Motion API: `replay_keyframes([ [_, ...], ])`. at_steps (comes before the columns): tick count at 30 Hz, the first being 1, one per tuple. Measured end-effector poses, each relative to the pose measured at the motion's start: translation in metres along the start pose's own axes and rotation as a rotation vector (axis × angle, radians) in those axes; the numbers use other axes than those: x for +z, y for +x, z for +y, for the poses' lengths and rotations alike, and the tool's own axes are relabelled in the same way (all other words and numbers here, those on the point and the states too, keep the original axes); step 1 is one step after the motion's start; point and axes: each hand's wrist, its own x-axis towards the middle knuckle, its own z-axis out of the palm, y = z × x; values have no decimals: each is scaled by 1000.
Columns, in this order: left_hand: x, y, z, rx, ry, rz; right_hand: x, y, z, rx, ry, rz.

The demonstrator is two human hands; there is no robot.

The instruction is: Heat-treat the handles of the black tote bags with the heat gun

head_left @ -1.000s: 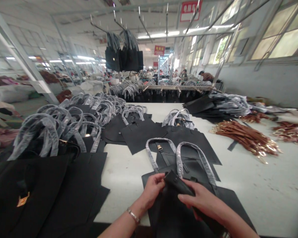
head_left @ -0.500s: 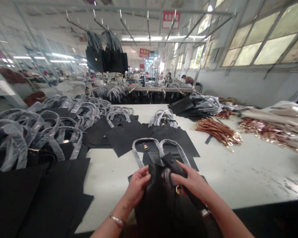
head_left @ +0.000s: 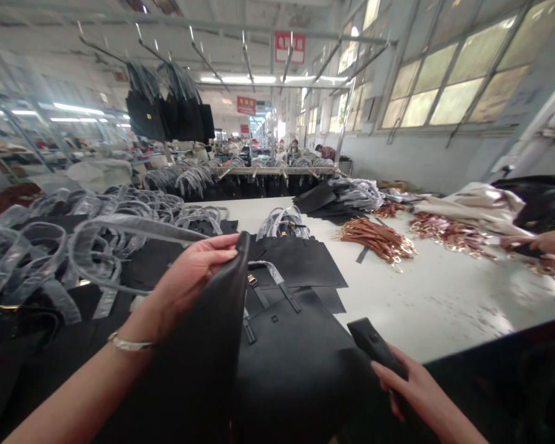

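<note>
My left hand (head_left: 189, 271) pinches the top edge of a black leather bag panel (head_left: 208, 339), lifted upright at the left. A plastic-wrapped handle (head_left: 86, 246) loops out behind that hand. Lying open to the right is another black panel (head_left: 300, 345) with a small slot and a wrapped handle (head_left: 277, 274). At the lower right, my right hand (head_left: 409, 379) is closed round a black bar-shaped object (head_left: 374, 342) with a blunt end; its exact kind is unclear. The lower part of the bag is dark and hard to make out.
Black bag pieces with wrapped handles (head_left: 23, 253) crowd the left. More black panels (head_left: 300, 259) lie ahead. Brown straps with gold clasps (head_left: 374, 240) are on the pale table (head_left: 425, 302). Another person's hand (head_left: 552, 240) shows at the right edge. Bags (head_left: 145, 111) hang from a rack.
My hands have moved apart, left hand up and leftward with the bag's edge, right hand down and rightward with the black object. The bag has spread open. The view has turned right.
</note>
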Motion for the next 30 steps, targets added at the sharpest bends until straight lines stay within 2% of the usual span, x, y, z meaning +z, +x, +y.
replay_keyframes([
  [2,21,17,-33,-137,65,-161,-3,-3,4,11,-12,42],
  [5,46,37,-108,-254,259,-368,-6,-6,1,0,-53,47],
  [6,51,40,-133,-242,405,-406,-7,-6,-1,-8,-60,31],
  [8,56,38,-177,-128,790,-405,-6,-7,-6,-17,-67,-7],
  [11,47,21,-215,20,1013,-441,0,-6,-14,-12,-87,-88],
  [14,28,-3,-231,225,1228,-469,12,-3,-19,30,-146,-185],
  [18,8,-28,-249,371,1373,-313,30,5,-25,87,-216,-349],
  [22,4,-38,-262,430,1326,-244,48,22,-39,125,-260,-484],
  [25,5,-40,-263,444,1307,-243,59,39,-50,179,-285,-530],
  [30,4,-43,-260,441,1278,-170,54,52,-58,246,-351,-581],
])
